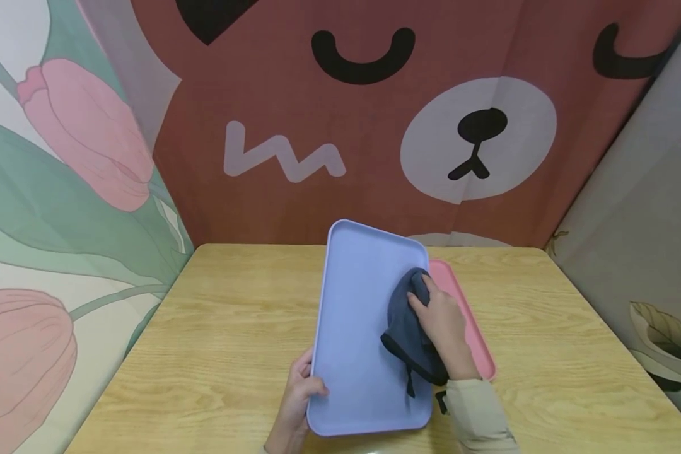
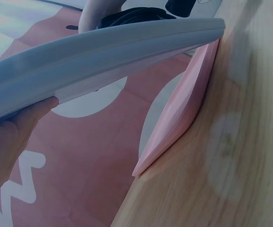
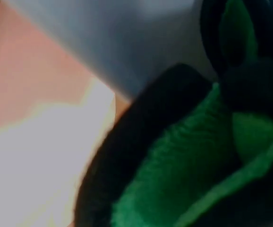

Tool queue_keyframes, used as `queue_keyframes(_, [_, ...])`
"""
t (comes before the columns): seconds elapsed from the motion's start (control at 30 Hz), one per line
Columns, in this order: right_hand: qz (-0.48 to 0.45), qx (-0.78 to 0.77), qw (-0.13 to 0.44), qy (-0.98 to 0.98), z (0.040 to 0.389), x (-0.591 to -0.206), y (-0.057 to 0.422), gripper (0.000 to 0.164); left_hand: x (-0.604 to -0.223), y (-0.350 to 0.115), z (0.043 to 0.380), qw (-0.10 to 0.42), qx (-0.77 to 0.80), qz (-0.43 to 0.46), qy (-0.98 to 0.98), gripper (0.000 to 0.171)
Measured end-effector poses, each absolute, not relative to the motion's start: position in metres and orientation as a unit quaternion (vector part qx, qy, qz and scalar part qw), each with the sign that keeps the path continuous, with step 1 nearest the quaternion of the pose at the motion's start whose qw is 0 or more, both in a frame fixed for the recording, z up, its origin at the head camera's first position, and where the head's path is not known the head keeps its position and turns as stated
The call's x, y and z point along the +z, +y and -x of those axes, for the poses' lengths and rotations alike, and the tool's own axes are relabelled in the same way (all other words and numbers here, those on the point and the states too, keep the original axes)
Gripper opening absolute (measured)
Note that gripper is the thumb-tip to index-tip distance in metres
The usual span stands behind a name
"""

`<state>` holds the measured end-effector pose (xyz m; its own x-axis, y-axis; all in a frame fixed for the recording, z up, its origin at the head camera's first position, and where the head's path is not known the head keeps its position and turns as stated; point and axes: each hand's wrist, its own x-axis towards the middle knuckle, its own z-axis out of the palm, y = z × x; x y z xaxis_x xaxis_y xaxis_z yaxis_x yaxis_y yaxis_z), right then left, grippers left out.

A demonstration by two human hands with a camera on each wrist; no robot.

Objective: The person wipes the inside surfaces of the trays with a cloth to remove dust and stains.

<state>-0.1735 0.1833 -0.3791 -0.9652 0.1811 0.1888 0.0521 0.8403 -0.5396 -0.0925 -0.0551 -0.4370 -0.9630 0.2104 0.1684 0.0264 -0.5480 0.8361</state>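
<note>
A light blue rectangular tray [image 1: 354, 315] is held tilted up over the table, its inner face turned toward me. My left hand [image 1: 296, 397] grips its lower left rim, the thumb over the edge on the inner face; in the left wrist view, fingers [image 2: 32, 116] are under the tray's side. On the right half of the tray lies a bunched dark grey cloth [image 1: 407, 321] with black edging and a small loop. My right hand [image 1: 444, 318] holds this cloth against the tray. Close up in the right wrist view, the cloth [image 3: 183, 156] shows greenish folds with a dark border.
A pink tray [image 1: 471, 321] lies on the wooden table [image 1: 221, 328] behind and right of the blue one, partly covered by it. A small dark piece [image 1: 441, 402] shows beside the right sleeve. Printed fabric [image 1: 284, 208] hangs behind the table and along both sides.
</note>
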Motion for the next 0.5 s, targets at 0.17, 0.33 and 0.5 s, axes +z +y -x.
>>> queue_keyframes(0.17, [0.065,0.285,0.114,-0.949,0.173,-0.381,0.181,0.057,-0.436,-0.054,0.092,0.065,0.87,-0.112,0.476,0.079])
queue_keyframes(0.33, [0.06,0.291,0.113,-0.948,0.171,-0.381,0.177,0.057,-0.435,-0.053,0.091,0.074,0.873,-0.113,0.469,0.081])
queue_keyframes(0.5, [0.051,0.295,0.119,-0.947,0.17,-0.38,0.172,0.057,-0.435,-0.052,0.09,0.079,0.877,-0.127,0.457,0.082])
